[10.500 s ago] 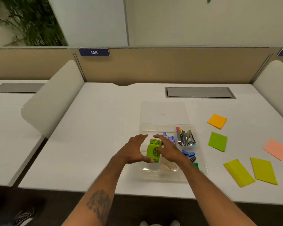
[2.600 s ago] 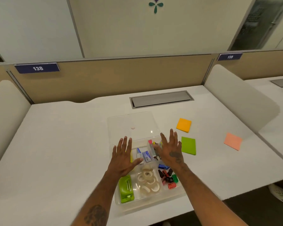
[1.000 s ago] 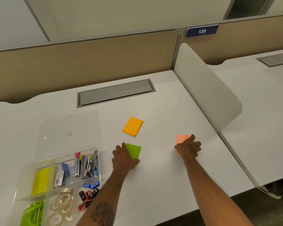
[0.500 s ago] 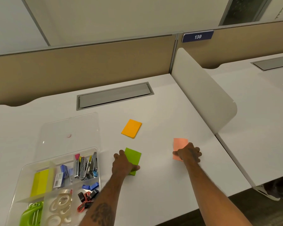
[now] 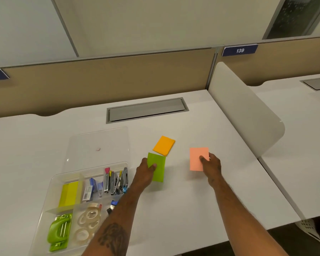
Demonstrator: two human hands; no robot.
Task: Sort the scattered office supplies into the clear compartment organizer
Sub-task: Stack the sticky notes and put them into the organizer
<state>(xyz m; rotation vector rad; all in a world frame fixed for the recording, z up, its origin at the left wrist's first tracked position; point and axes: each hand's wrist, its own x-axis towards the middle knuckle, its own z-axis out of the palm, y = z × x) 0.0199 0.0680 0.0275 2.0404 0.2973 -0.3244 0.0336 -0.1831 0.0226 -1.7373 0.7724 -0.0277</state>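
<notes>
While pinching the green pad (image 5: 158, 169) in the left hand (image 5: 146, 171) and the pink pad (image 5: 196, 157) in the right hand (image 5: 211, 168), keep both level, carry to the organizer (image 5: 44, 209) at 8 o'clock, lay on the yellow pad (image 5: 69, 194); fetch the orange pad (image 5: 163, 145), on the bench (image 5: 192, 209) at green's 12 o'clock, next.
</notes>
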